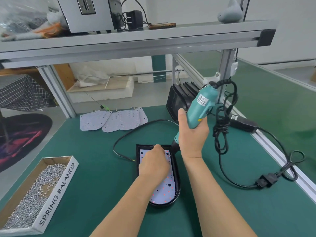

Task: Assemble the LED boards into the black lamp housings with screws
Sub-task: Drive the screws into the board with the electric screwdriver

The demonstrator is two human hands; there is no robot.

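Over black housing (175, 170) — screwdriver (200, 106), right hand (193, 134)

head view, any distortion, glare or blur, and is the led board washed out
Head view: wide-angle, so the shelf posts splay apart upward; light soft and even, no hard shadows; LED board bright but its holes and red dots read clearly; screwdriver in the right hand sharp; plastic bag top left soft.

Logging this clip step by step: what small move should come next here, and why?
Probably press the teal electric screwdriver down to fasten that corner: its tip meets the far right corner of the white LED board seated in the black lamp housing, the right hand grips it, and the left hand rests on the board.
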